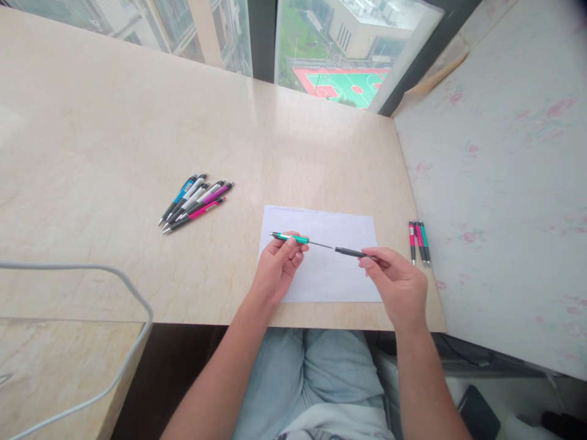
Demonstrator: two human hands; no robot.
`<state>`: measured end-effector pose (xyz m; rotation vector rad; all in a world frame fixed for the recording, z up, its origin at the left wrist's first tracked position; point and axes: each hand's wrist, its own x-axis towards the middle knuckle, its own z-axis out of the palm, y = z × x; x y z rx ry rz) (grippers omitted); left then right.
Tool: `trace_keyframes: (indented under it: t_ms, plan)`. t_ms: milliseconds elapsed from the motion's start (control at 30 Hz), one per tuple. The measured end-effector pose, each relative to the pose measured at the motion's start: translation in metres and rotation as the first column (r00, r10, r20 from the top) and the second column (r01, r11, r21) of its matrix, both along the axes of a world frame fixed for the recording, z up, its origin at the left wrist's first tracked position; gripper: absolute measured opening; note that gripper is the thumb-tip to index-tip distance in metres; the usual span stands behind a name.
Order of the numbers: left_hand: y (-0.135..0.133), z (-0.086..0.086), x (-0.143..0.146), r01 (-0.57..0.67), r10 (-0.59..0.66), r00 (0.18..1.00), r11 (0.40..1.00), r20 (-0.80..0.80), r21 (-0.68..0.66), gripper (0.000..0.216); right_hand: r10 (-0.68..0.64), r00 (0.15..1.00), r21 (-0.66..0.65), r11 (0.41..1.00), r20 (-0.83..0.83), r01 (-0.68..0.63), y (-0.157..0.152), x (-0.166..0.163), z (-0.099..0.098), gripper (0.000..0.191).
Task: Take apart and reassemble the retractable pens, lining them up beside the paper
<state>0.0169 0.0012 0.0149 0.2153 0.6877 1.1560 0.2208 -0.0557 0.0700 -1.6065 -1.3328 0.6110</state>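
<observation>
My left hand [279, 267] is closed on the green upper barrel [298, 239] of a ballpoint pen, its clicker end pointing left. A thin refill [321, 245] sticks out of that barrel to the right. Between the thumb and fingers of my right hand [398, 282] is the pen's black grip section [351, 251], apart from the green barrel and in line with the refill's tip. Both hands are above a white sheet of paper [330, 281], which has a faint line of writing along its top edge.
Several pens [195, 205] with blue, silver, purple and pink barrels lie in a heap on the left of the marbled tabletop [92, 159]. Three pens [419, 241], pink and green, lie side by side near the right wall [504, 183]. A white cable [132, 290] loops at the lower left.
</observation>
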Motion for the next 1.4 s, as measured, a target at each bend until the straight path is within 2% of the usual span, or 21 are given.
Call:
trace_keyframes:
  t_ms: [333,767,1167,1400]
  plan:
    - [-0.002,0.002,0.002,0.052,-0.052,0.997,0.999,-0.054,0.0,0.024,0.153,0.949,0.038,0.985,0.274,-0.17,0.009,-0.018,0.005,0.012]
    - [-0.004,0.005,0.002,0.077,-0.076,0.996,0.997,-0.042,0.017,0.022,0.192,0.934,0.019,0.978,0.302,-0.208,0.011,-0.022,0.004,0.012]
    - [-0.005,0.007,0.002,0.088,-0.086,0.995,0.996,-0.06,0.031,0.021,0.161,0.951,0.038,0.984,0.263,-0.177,0.01,-0.023,0.001,0.011]
    - [-0.005,0.006,0.002,0.074,-0.072,0.995,0.997,-0.063,0.037,0.023,0.189,0.916,0.046,0.975,0.354,-0.219,0.009,-0.025,0.004,0.01]
